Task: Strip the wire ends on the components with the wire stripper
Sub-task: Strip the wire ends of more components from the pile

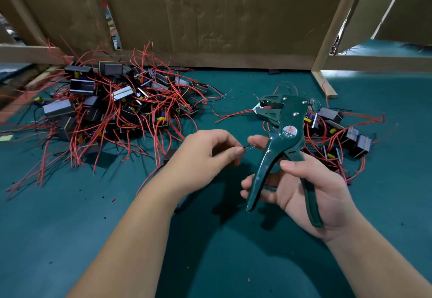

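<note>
Right hand [311, 187]: palm up, fingers wrapped round green wire stripper [281, 143] handles, head upright. Left hand [205, 155]: knuckles up, fingertips pinching wire end [246, 148].

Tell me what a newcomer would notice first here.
A dark green wire stripper stands upright at centre right, gripped by the right hand. The left hand pinches a thin wire end beside it. A tangle of red-wired black components covers the left of the teal table.

A green table mat [210, 262] lies before cardboard panels [222, 16] framed in wood [336, 23].
</note>
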Demonstrator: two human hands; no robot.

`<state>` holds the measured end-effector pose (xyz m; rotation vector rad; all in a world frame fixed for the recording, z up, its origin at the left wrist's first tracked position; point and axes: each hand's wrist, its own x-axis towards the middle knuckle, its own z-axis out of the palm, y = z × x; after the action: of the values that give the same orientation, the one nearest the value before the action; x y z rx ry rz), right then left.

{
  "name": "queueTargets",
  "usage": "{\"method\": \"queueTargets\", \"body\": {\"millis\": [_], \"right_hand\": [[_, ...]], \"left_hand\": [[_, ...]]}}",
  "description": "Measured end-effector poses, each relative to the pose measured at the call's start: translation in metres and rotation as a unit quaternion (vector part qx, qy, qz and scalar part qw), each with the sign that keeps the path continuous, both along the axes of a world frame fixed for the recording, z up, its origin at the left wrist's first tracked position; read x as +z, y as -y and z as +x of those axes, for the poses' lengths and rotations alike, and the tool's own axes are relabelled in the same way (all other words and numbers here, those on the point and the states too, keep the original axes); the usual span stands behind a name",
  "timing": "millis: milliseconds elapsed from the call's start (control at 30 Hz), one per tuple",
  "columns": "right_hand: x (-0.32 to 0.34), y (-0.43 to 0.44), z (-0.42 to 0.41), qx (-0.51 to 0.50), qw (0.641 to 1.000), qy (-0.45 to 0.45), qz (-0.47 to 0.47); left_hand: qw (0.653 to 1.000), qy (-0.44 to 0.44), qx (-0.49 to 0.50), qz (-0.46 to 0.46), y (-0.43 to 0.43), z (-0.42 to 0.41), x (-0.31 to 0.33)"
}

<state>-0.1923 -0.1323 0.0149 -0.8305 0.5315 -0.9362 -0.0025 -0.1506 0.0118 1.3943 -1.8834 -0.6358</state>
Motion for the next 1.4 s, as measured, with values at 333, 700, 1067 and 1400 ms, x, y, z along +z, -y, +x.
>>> {"method": "queueTargets", "body": {"millis": [333, 700, 1067, 1400], "right_hand": [[0.004, -0.001, -0.006, 0.081, 0.995, 0.052, 0.013], [0.007, 0.001, -0.008, 0.142, 0.988, 0.022, 0.056], [0.002, -0.005, -0.002, 0.154, 0.987, -0.005, 0.035], [-0.002, -0.005, -0.001, 0.114, 0.990, -0.072, 0.030]], "left_hand": [[0.985, -0.084, 0.102, -0.112, 0.006, 0.001, -0.006], [0.977, -0.144, 0.077, -0.138, 0.001, 0.006, 0.007], [0.964, -0.016, 0.085, -0.253, 0.000, 0.005, 0.009], [0.964, 0.032, 0.073, -0.254, -0.002, 0.006, 0.013]]}}
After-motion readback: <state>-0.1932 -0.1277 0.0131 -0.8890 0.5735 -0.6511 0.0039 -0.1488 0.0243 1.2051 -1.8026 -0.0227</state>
